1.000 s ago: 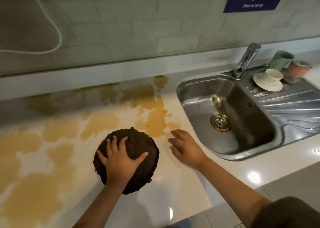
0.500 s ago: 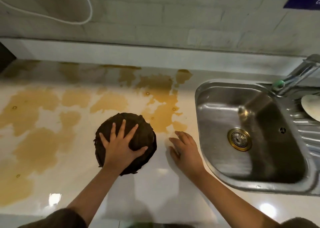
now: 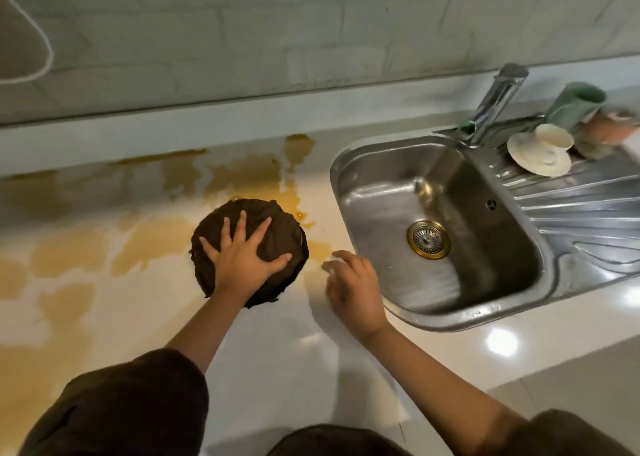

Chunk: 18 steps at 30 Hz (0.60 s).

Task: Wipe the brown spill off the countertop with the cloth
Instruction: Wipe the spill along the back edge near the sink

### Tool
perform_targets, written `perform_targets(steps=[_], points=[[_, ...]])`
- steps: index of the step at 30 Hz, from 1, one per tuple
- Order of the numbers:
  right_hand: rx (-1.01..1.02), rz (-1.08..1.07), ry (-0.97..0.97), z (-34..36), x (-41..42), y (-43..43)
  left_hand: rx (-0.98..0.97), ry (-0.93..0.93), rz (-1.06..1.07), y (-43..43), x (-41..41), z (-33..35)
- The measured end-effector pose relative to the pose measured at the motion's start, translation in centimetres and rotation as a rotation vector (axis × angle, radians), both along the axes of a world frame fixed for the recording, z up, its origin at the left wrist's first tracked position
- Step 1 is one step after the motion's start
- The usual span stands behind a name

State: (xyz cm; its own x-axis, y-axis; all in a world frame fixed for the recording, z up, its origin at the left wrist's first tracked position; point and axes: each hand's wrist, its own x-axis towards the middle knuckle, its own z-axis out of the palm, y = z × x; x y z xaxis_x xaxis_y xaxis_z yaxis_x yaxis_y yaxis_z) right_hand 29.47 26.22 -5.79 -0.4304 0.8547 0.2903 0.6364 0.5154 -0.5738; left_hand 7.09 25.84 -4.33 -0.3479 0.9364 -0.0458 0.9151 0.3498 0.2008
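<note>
Cloth (image 3: pixel 273 220) — dark brown, bunched into a round pad, lying on the tabletop (image 3: pixel 277 351) at the right-hand edge of the brown spill (image 3: pixel 69 258), near the sink (image 3: pixel 440 317).

Left hand (image 3: pixel 242 258) — flat on the cloth, fingers spread wide, pressing down. Right hand (image 3: pixel 353 282) — empty, fingers loosely curled, on or just above the tabletop between cloth and sink; contact cannot be told.

Risks: the cloth looks dark and possibly saturated, so it may smear the liquid rather than lift it; a rightward stroke could push liquid over the sink rim or under the right hand; patches along the back wall (image 3: pixel 242 57) could be missed.

Room: open tabletop left and toward the person; wall closes the far side, sink the right. Cup and saucer (image 3: pixel 540 150) stand well apart on the drainer.
</note>
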Motion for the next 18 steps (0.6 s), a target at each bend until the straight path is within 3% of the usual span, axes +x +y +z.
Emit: perform_targets(steps=[10, 18], points=[[-0.053, -0.165, 0.16, 0.0, -0.6, -0.1, 0.094, 0.089, -0.11, -6.3, 1.7, -1.0], [-0.094, -0.159, 0.111, 1.0, 0.1, -0.4, 0.015, 0.056, -0.14, -0.3, 4.1, -0.1]])
